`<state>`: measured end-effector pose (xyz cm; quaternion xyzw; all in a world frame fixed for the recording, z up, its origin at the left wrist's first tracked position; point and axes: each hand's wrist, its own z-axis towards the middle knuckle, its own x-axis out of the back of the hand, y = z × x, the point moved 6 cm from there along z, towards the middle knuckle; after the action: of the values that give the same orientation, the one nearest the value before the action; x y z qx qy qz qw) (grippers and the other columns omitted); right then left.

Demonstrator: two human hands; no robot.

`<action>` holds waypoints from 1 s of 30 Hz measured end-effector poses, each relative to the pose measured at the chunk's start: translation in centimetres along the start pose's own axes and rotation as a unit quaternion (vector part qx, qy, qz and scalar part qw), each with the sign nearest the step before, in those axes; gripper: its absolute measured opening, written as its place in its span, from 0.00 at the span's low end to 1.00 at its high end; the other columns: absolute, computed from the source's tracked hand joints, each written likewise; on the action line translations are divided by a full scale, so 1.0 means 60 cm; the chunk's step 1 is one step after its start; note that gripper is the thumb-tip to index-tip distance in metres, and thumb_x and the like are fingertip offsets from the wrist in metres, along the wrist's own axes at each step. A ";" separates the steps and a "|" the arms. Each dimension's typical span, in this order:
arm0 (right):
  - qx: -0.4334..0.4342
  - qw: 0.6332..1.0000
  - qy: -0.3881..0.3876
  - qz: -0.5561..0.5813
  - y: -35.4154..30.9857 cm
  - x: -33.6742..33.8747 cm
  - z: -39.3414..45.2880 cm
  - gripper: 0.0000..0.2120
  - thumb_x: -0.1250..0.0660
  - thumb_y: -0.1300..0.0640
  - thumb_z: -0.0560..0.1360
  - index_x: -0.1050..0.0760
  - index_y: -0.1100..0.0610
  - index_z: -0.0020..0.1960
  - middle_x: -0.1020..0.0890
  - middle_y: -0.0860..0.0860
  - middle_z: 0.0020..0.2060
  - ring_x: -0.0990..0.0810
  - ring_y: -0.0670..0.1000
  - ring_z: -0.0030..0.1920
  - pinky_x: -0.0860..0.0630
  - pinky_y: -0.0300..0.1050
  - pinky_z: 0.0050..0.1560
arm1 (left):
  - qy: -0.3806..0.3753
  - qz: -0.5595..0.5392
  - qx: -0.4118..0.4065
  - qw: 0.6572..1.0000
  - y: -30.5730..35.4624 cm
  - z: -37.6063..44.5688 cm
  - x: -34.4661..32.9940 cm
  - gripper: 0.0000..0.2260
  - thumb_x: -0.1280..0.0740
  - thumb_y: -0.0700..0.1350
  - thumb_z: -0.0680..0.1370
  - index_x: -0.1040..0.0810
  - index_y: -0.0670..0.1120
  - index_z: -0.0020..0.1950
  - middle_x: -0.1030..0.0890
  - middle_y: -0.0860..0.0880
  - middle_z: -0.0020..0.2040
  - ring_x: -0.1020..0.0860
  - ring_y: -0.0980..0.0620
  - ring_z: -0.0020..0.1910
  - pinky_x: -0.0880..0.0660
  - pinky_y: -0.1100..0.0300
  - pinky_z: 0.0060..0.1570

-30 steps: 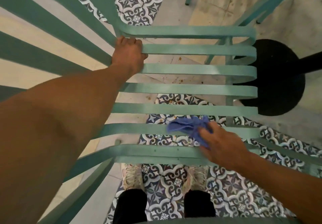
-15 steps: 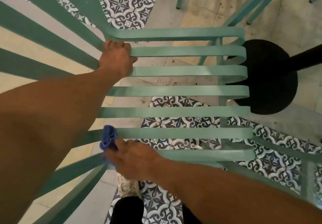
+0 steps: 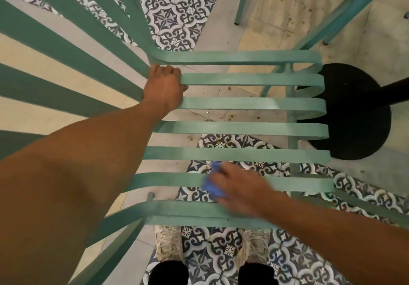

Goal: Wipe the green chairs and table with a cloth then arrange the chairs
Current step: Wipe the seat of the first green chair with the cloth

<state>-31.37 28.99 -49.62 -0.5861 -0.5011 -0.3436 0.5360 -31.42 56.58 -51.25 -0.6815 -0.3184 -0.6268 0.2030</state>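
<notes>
Near the front edge of the green chair seat, the right hand presses a blue cloth onto the second slat from the front. It is blurred, so I cannot tell how its fingers lie beyond that they cover most of the cloth, which shows only at the hand's left side. Half a second ago the same hand and cloth were at the left end of these front slats, by the bend into the backrest; a second ago they were toward the right. So the cloth has swept left and come back to the middle, which reads as back-and-forth wiping along the front slats.

The left hand has not shifted: its fingers are curled around a slat at the rear left corner of the seat, where the slats turn up into the backrest, steadying the chair.

Judging from this, the wiping of this chair seat is under way at its front, and the rest of the task is likely ahead. A black round base with a dark post stands on the patterned tiled floor just past the seat's right edge. Legs of another green chair show at the top right.
</notes>
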 end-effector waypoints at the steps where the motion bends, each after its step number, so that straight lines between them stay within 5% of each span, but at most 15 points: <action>1: 0.014 0.999 0.026 0.026 -0.058 -0.022 0.063 0.18 0.43 0.45 0.78 0.29 0.52 0.64 0.26 0.56 0.56 0.22 0.53 0.43 0.20 0.48 0.30 | 0.001 0.001 0.000 1.000 0.000 0.000 0.000 0.17 0.39 0.52 0.80 0.25 0.39 0.56 0.23 0.37 0.55 0.30 0.38 0.57 0.40 0.49 0.64; 5: -0.070 0.989 0.082 0.098 -0.117 -0.016 0.181 0.14 0.32 0.50 0.75 0.27 0.54 0.57 0.26 0.57 0.47 0.22 0.56 0.38 0.22 0.48 0.29 | 0.002 -0.001 0.005 1.000 0.001 0.000 -0.002 0.16 0.39 0.52 0.80 0.25 0.39 0.57 0.23 0.37 0.56 0.30 0.38 0.59 0.41 0.50 0.64; 10: -0.208 0.976 0.054 -0.043 0.149 0.049 0.010 0.14 0.43 0.50 0.80 0.32 0.53 0.63 0.29 0.53 0.51 0.26 0.52 0.39 0.25 0.46 0.30 | 0.001 0.007 -0.001 1.000 -0.006 0.006 -0.010 0.16 0.39 0.53 0.80 0.25 0.40 0.56 0.23 0.38 0.55 0.29 0.38 0.57 0.40 0.49 0.64; 13: -0.378 0.913 0.114 -0.107 0.284 0.110 -0.132 0.11 0.38 0.60 0.77 0.30 0.64 0.58 0.27 0.66 0.50 0.26 0.66 0.45 0.25 0.55 0.31 | 0.003 0.007 -0.006 1.000 -0.004 0.007 -0.009 0.15 0.39 0.52 0.80 0.25 0.41 0.56 0.23 0.39 0.54 0.29 0.38 0.56 0.40 0.50 0.64; 16: -0.547 0.822 0.152 -0.047 0.279 0.125 -0.137 0.11 0.42 0.57 0.78 0.37 0.59 0.59 0.30 0.65 0.55 0.28 0.68 0.51 0.29 0.56 0.42 | 0.002 0.013 -0.008 1.000 -0.002 0.005 -0.009 0.15 0.39 0.52 0.80 0.26 0.41 0.56 0.23 0.39 0.55 0.30 0.39 0.57 0.41 0.50 0.65; 19: -0.441 0.889 0.124 0.002 0.175 0.084 0.063 0.10 0.41 0.59 0.79 0.34 0.55 0.61 0.29 0.59 0.57 0.28 0.59 0.54 0.27 0.51 0.45 | 0.006 0.005 -0.009 1.000 -0.003 0.004 -0.009 0.15 0.38 0.51 0.80 0.26 0.40 0.56 0.23 0.39 0.55 0.30 0.39 0.57 0.42 0.51 0.65; 22: -0.340 0.921 0.170 0.085 0.039 0.053 0.233 0.09 0.32 0.58 0.71 0.26 0.57 0.51 0.25 0.58 0.48 0.22 0.58 0.41 0.33 0.44 0.30 | 0.003 0.011 -0.017 1.000 -0.007 0.009 -0.016 0.15 0.37 0.51 0.79 0.25 0.39 0.55 0.22 0.37 0.55 0.28 0.38 0.56 0.43 0.51 0.62; 26: -0.251 0.943 0.214 0.054 0.072 0.061 0.206 0.10 0.28 0.58 0.69 0.23 0.58 0.49 0.23 0.59 0.43 0.23 0.58 0.32 0.32 0.42 0.23 | 0.008 0.012 -0.023 1.000 -0.008 0.009 -0.017 0.15 0.36 0.51 0.78 0.25 0.38 0.53 0.22 0.36 0.53 0.27 0.36 0.54 0.42 0.49 0.62; 30: -0.425 0.880 0.209 -0.011 0.277 0.108 0.007 0.18 0.44 0.50 0.78 0.31 0.60 0.62 0.27 0.62 0.56 0.23 0.62 0.45 0.26 0.47 0.36 | 0.014 0.016 -0.019 1.000 -0.004 0.007 -0.011 0.14 0.37 0.51 0.79 0.25 0.40 0.54 0.22 0.38 0.53 0.27 0.38 0.55 0.42 0.50 0.64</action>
<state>-13.87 32.11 -48.32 -0.6668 -0.1891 -0.6440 0.3240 -31.27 56.92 -51.98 -0.6814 -0.2931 -0.6388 0.2043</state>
